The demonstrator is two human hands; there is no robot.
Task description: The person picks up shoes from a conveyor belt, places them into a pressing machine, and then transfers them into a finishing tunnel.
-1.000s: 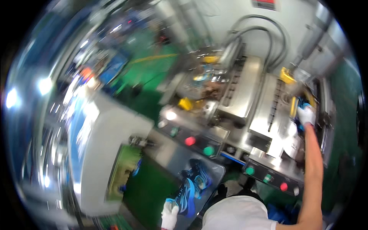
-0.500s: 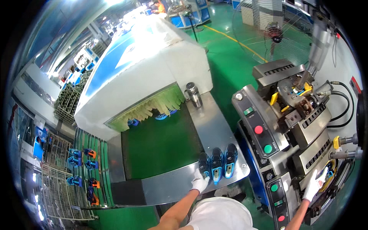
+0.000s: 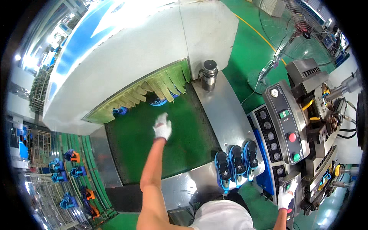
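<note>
My left hand (image 3: 163, 127), in a white glove, reaches over the green conveyor belt (image 3: 161, 149) with its fingers stretched forward and nothing in them. Ahead of it a blue-and-black shoe (image 3: 158, 102) shows partly from under the fringed curtain (image 3: 153, 87); a second blue shoe (image 3: 120, 110) lies further left, mostly hidden. My gloved right hand (image 3: 285, 197) is at the lower control panel of the machine on the right, fingers apart around a green button. Three black-and-blue shoes (image 3: 237, 165) stand side by side on the metal table's front right corner.
A steel flask (image 3: 209, 75) stands on the metal ledge (image 3: 226, 107) beside the belt. The press machine (image 3: 324, 149) with clamps is at right, a floor fan (image 3: 303, 32) behind it. At left, a rack (image 3: 94, 172) holds several blue and orange shoe pieces.
My left hand has left the leftmost shoe of the three and moved forward over the belt. My right hand has come back from the press's clamp to the control panel. The view has shifted.
</note>
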